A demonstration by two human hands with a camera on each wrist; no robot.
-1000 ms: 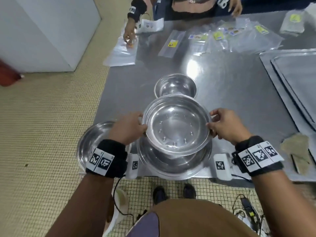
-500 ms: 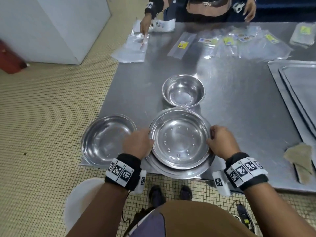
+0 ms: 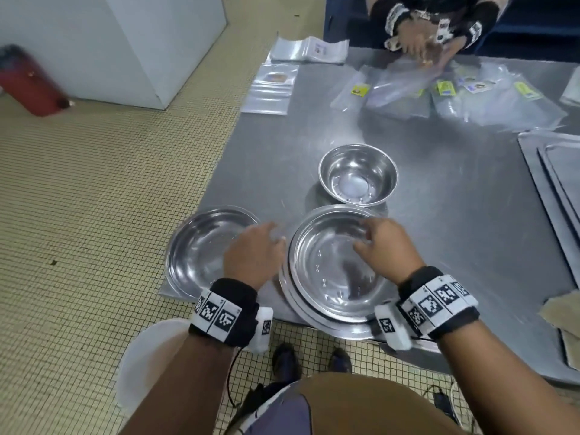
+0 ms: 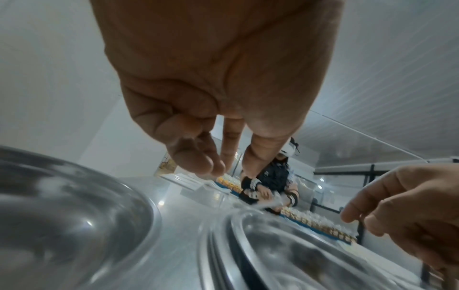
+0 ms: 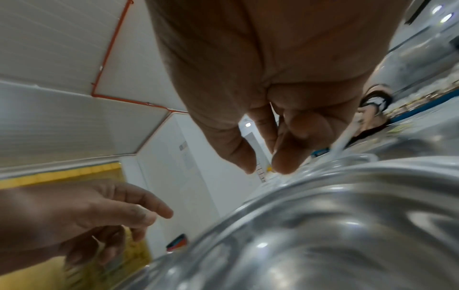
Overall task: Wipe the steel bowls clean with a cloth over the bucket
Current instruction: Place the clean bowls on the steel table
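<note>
Steel bowls (image 3: 337, 271) stacked on table (image 3: 455, 215) under loose, empty left hand (image 3: 251, 257) and right hand (image 3: 384, 249), cloth (image 3: 561, 312) untouched far right of them, bucket (image 3: 147, 359) below, wiping not started.

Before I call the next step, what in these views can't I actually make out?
- Bucket: head view, only a pale blurred rim below the table edge, behind the left forearm; inside unseen.
- Cloth: head view, cut off by the right edge.
- Stacked bowls: count under the top one unclear; only rims show.
- Left hand and right hand: motion-blurred; contact with the rims uncertain.
- Pouch labels: too small to read.
</note>
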